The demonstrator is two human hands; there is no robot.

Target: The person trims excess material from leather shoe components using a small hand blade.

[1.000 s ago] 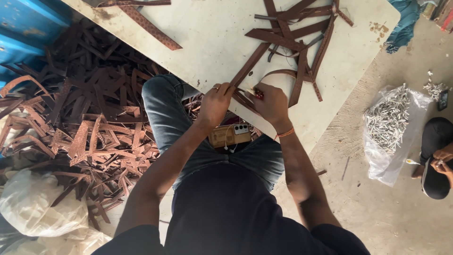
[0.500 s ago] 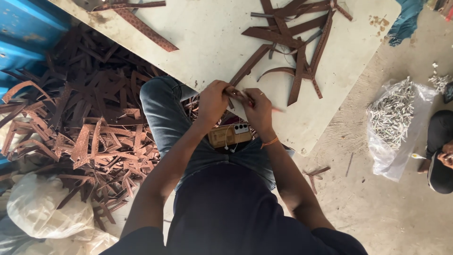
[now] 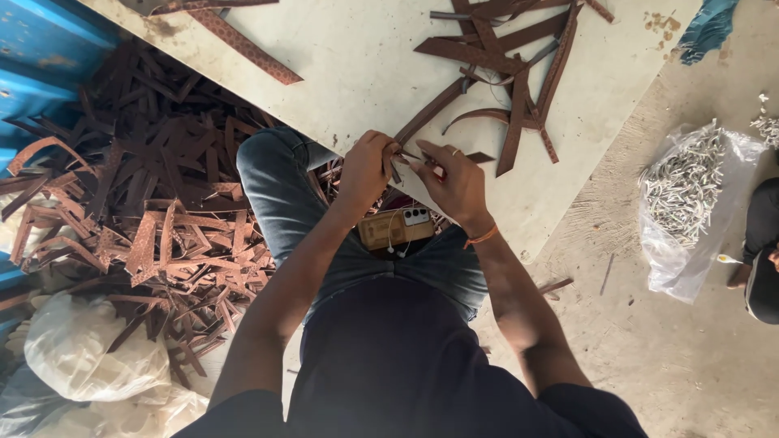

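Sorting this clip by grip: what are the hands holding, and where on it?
Both the left hand and right hand pinch the near end of a brown strap at the board's edge.

You sat over a bare concrete floor (image 3: pixel 641 357), grey-brown, dusty and scuffed, in even daylight with soft shadows. A pale board, your work surface (image 3: pixel 357 73), ran slantwise across the upper part of the view, stained and chipped near its far corner. To your left a blue painted metal wall (image 3: pixel 40 57) showed scratches and rust spots. Below it you had a deep heap of brown offcut strips (image 3: pixel 138 219) covering the floor. Near your left knee lay a white sack (image 3: pixel 89 357), crumpled. On your right a clear plastic bag of small pale metal pieces (image 3: pixel 690 195) sat open on the floor, with a blue-green cloth (image 3: pixel 710 28) beyond the surface's corner.
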